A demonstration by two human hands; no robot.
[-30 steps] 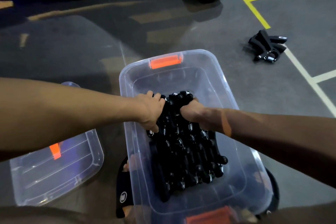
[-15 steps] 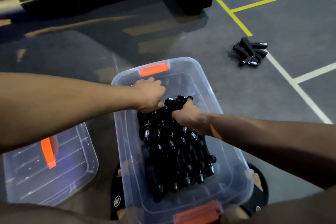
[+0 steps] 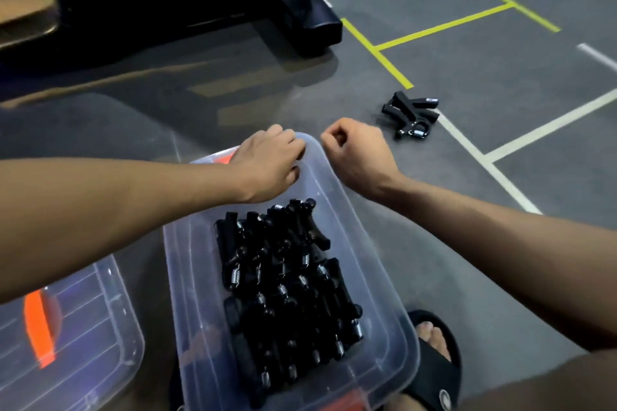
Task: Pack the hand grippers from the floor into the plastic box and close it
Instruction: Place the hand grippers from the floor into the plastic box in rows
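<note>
Over the plastic box (image 3: 370, 264), both hands empty.
Left hand (image 3: 267, 160) and right hand (image 3: 357, 150) loosely curled; hand grippers (image 3: 287, 290) packed inside.

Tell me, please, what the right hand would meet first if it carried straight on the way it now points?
Most likely the small cluster of hand grippers on the floor. The right hand, loosely curled and empty, points forward and to the right past the plastic box; only bare floor shows between, though depth is hard to judge.
</note>
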